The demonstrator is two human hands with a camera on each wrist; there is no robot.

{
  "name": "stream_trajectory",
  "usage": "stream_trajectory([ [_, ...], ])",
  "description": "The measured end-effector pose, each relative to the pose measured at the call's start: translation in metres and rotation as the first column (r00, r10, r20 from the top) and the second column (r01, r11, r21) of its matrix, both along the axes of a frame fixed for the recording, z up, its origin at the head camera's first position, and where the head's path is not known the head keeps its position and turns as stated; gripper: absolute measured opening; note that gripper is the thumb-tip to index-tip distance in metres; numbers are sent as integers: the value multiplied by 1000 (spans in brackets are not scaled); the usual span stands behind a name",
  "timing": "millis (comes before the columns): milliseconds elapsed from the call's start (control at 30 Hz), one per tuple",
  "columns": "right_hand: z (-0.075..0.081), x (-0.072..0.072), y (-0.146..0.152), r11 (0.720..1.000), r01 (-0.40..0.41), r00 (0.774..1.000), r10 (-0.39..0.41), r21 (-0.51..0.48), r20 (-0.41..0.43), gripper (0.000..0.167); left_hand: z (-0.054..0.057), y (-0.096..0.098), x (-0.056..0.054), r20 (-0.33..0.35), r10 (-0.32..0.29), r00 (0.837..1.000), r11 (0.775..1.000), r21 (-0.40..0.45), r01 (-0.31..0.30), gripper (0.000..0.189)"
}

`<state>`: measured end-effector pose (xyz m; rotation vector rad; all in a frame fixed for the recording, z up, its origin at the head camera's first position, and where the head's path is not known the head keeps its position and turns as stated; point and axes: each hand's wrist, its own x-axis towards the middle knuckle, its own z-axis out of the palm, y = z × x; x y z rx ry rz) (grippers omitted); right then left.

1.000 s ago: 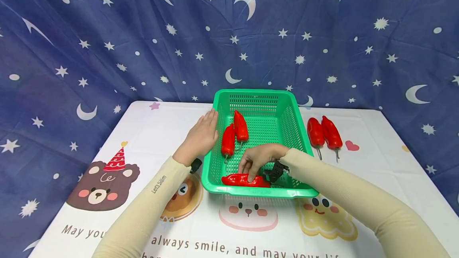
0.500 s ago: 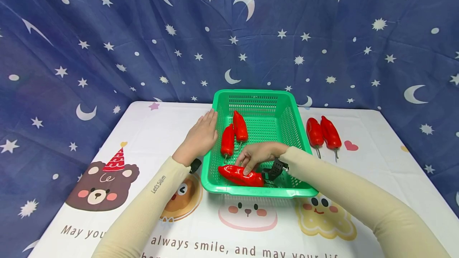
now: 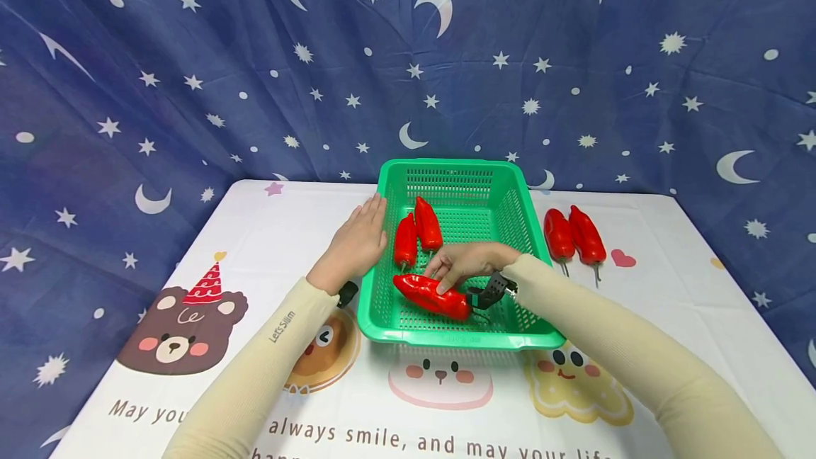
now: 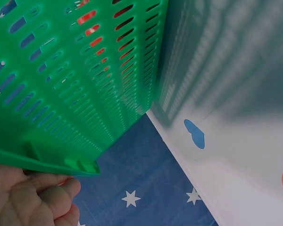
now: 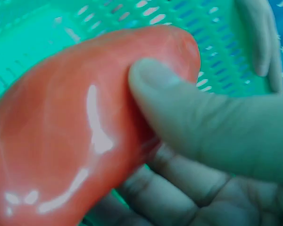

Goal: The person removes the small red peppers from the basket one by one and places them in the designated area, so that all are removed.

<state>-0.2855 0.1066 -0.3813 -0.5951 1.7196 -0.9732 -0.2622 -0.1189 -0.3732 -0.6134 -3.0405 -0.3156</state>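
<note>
A green plastic basket (image 3: 459, 340) with slotted walls stands on the table. Inside it, my right hand (image 3: 474, 262) pinches a glossy red pepper (image 3: 436, 301), thumb on the near side and fingers on the far side. The right wrist view shows the thumb pressed on this pepper (image 5: 61, 127) up close. Along the basket's left part lie two more red peppers, a nearer one (image 3: 405, 241) and a farther one (image 3: 428, 224). My left hand (image 3: 358, 239) rests against the left rim with straight fingers; the left wrist view has its fingers touching the rim (image 4: 47, 167).
Right of the basket, two red peppers, one (image 3: 559, 234) beside the other (image 3: 587, 234), lie on the white printed tablecloth (image 3: 663, 261). A blue curtain (image 3: 357, 55) with stars and moons hangs behind the table.
My right hand has moved the held pepper away from the basket's near wall, and it now lies more slanted. The nearer left pepper has shifted slightly farther back. My left hand stays put.
</note>
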Motion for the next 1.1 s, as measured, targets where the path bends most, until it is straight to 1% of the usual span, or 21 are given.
stream_trajectory([
  [133, 4, -4, 4, 999, 42, 999, -42, -28, 2, 42, 2, 0, 0, 3, 0, 1000, 1000, 4, 0, 58],
  [300, 8, -8, 7, 990, 115, 993, -114, -80, 21, 42, 2, 0, 0, 7, -2, 1000, 1000, 2, 2, 58],
  [400, 8, -9, 8, 974, 190, 982, -188, -119, 31, 43, 2, -1, 0, 9, -3, 1000, 1000, 1, 3, 58],
  [500, 9, -9, 9, 952, 264, 964, -263, -153, 32, 44, 2, -1, 1, 8, -7, 1000, 1000, 2, 7, 58],
  [700, 12, -11, 11, 921, 331, 942, -333, -207, 25, 47, 3, 0, 1, 3, -8, 1000, 1000, -1, 8, 58],
  [800, 14, -11, 11, 899, 380, 923, -383, -217, 30, 49, 3, 0, 2, 1, -9, 1000, 1000, 2, 9, 58],
  [967, 16, -10, 11, 852, 468, 880, -472, -236, 42, 50, 2, 0, 2, 1, -9, 1000, 1000, 8, 9, 59],
  [1100, 20, -10, 13, 820, 515, 852, -522, -250, 44, 52, 1, 1, 2, -1, -9, 1000, 1000, 6, 9, 59],
])
